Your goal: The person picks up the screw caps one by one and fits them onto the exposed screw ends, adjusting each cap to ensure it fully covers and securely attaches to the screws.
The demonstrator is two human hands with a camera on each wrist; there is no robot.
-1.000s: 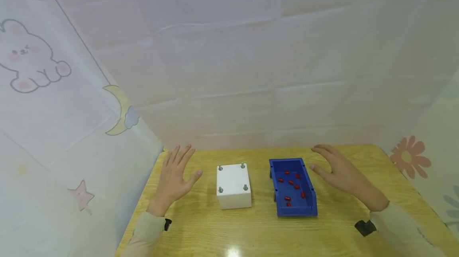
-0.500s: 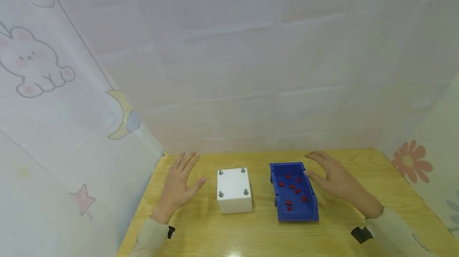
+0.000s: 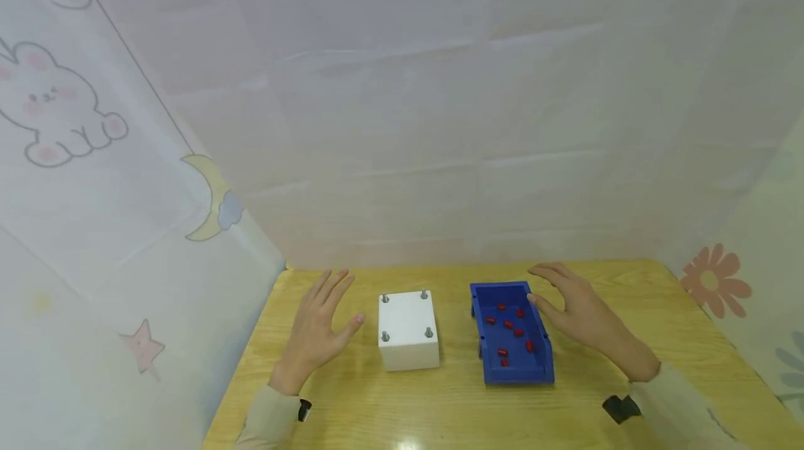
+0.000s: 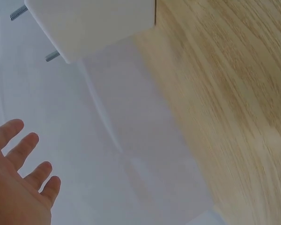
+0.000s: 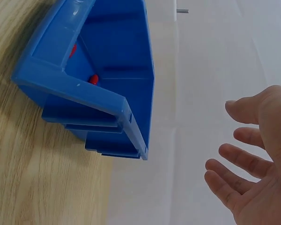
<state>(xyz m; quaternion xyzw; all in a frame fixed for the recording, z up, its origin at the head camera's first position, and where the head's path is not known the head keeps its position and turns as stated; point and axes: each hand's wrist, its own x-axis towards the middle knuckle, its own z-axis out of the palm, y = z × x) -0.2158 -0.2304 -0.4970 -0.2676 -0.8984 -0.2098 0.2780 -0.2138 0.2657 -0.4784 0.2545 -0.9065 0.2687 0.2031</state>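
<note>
A white block (image 3: 407,328) stands on the wooden table, with a metal screw rising at each corner of its top. To its right is a blue bin (image 3: 516,369) with several small red cylinders (image 3: 508,324) scattered over its floor. My left hand (image 3: 316,330) hovers left of the block, fingers spread, holding nothing. My right hand (image 3: 585,314) is raised at the bin's right side, its thumb tip overlapping the bin's edge in the head view. The right wrist view shows that hand apart from the bin (image 5: 91,93) and holding nothing.
The wooden table (image 3: 352,411) reaches back to a pale cloth (image 3: 389,178) hung behind it. More printed cloth hangs at the left and right sides. Dark straps (image 3: 620,408) sit at both wrists.
My right hand has shifted left, closer to the bin. My left hand has moved slightly right, towards the white block. The block, bin and red cylinders stay in place on the table.
</note>
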